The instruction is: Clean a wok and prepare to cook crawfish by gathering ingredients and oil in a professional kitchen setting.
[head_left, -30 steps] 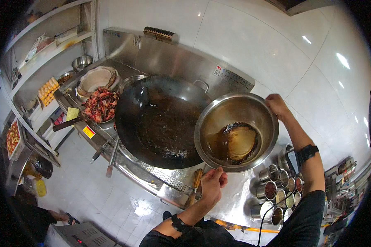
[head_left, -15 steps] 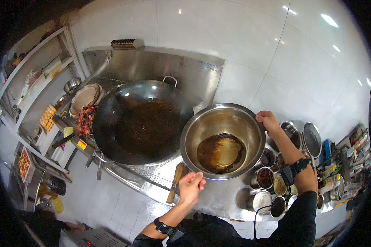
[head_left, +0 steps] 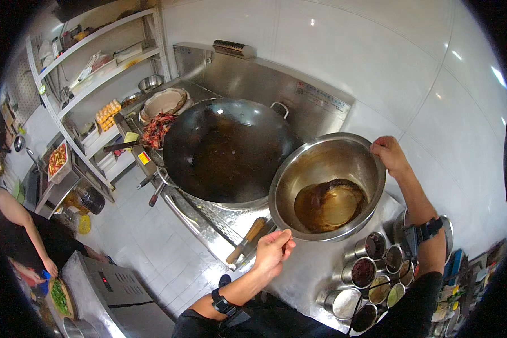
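Observation:
A wide steel basin (head_left: pixel 312 166) is held tilted, with brown oily liquid (head_left: pixel 312 211) pooled at its bottom. My left hand (head_left: pixel 272 254) pinches its near rim, and my right hand (head_left: pixel 391 156) grips the far right rim. The basin's left edge sits next to or over the right rim of a large black wok (head_left: pixel 177 155); I cannot tell if they touch. Dark liquid (head_left: pixel 225 155) lies inside the wok, which rests on the steel stove.
Several steel seasoning pots (head_left: pixel 363 272) stand to the right. A wooden-handled tool (head_left: pixel 248 239) lies at the stove's front edge. Reddish dried food (head_left: pixel 158 129) lies left of the wok. Another person's hand (head_left: pixel 50 268) is over chopped greens (head_left: pixel 59 297) at lower left.
My view has swung left, bringing the other person and the greens into sight. The basin, still in both hands, is closer to the wok, and its liquid has shifted leftward.

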Available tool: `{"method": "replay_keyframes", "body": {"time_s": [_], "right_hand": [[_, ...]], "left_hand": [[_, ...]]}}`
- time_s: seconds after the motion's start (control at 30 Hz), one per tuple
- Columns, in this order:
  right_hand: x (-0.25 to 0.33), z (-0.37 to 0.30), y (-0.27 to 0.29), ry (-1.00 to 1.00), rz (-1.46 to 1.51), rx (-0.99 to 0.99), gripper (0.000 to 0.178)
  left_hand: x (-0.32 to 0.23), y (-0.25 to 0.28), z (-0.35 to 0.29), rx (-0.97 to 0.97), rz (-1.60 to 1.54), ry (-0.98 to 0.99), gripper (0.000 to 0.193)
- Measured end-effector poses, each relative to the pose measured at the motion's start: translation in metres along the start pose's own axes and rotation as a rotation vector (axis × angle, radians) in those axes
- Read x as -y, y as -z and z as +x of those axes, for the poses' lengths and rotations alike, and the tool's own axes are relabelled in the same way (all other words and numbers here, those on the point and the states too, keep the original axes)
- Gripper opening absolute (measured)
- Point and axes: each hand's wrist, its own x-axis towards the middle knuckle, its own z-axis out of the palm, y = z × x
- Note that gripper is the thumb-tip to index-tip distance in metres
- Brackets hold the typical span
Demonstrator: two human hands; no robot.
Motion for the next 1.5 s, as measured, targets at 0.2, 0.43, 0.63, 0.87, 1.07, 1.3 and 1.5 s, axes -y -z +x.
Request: {"method": "replay_keyframes", "body": {"time_s": [0.2,0.43,0.63,0.87,1.07,1.3,1.5], "right_hand": [[0.095,0.029,-0.045,0.119,-0.154,0.035,0.015],[0.167,0.046,-0.108,0.163,-0.549,-0.04,0.017],[0.223,0.05,-0.177,0.303,-0.824,-0.066,0.021],[0.25,0.064,-0.225,0.354,-1.008,0.041,0.02],[0.258,0.076,-0.246,0.374,-1.082,0.093,0.017],[0.265,0.081,-0.261,0.45,-1.106,0.124,0.016],[0.267,0.088,-0.266,0.475,-1.175,0.087,0.016]], "left_hand": [[-0.051,0.026,0.001,0.133,-0.147,0.102,0.016],[-0.09,0.066,0.022,0.169,-0.344,0.266,0.015],[-0.092,0.099,0.04,0.297,-0.423,0.342,0.015],[-0.09,0.106,0.049,0.315,-0.622,0.492,0.017],[-0.085,0.105,0.059,0.375,-0.685,0.564,0.019],[-0.086,0.1,0.071,0.391,-0.705,0.553,0.021],[-0.088,0.096,0.077,0.387,-0.712,0.557,0.021]]}}
